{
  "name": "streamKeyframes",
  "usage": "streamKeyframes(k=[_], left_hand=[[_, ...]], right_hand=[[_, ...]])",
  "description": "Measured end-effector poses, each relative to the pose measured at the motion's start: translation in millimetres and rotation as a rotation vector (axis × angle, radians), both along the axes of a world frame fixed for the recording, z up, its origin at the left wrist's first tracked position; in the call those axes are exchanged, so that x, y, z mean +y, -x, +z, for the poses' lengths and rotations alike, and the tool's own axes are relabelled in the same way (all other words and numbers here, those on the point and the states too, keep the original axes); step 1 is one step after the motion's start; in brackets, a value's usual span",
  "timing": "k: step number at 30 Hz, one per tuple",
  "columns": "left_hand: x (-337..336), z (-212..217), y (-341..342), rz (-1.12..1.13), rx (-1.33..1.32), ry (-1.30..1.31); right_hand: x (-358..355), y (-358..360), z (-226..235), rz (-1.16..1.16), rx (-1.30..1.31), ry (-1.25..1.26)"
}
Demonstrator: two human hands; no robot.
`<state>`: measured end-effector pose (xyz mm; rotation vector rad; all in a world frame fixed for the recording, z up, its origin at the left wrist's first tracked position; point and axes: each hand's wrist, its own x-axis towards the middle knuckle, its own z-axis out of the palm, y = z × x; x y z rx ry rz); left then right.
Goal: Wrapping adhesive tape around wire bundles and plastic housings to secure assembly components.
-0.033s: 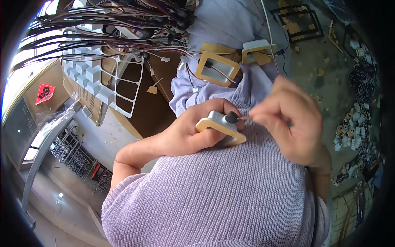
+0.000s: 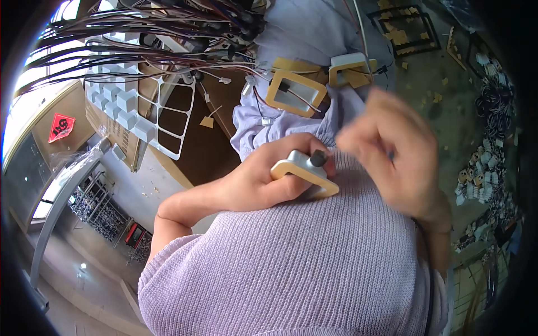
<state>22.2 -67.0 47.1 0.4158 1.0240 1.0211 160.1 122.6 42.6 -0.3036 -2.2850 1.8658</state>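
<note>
My left hand is closed round a small white plastic housing with a tan foam frame on its rim. A dark rubber plug sticks out of the housing toward my right hand. My right hand, smeared by motion, is raised beside the plug with its fingers curled in a pinch. A thin pale and reddish wire runs down from above to these fingers. On the lap cloth lie two similar housings with tan frames, one in the middle and one farther right.
A thick bundle of dark wires hangs across the upper left, with white connectors at its ends. Under it stand a white plastic grid and a cardboard box. At right, the floor holds black frames, foam scraps and piled parts.
My right hand has shifted slightly up and blurs more. The short wire stretch seen between plug and fingers is no longer distinct. The housing has moved slightly right.
</note>
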Motion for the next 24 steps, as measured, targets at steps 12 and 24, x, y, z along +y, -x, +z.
streamKeyframes(k=[12, 24], left_hand=[[38.7, -16.8, 44.3, 0.789, 0.123, 0.024], [62.7, -4.0, 50.0, 0.749, -0.123, 0.210]], right_hand=[[-29.1, 36.9, -20.3, -0.165, 0.037, -0.219], [-53.4, 50.9, -45.6, -0.043, -0.011, 0.557]])
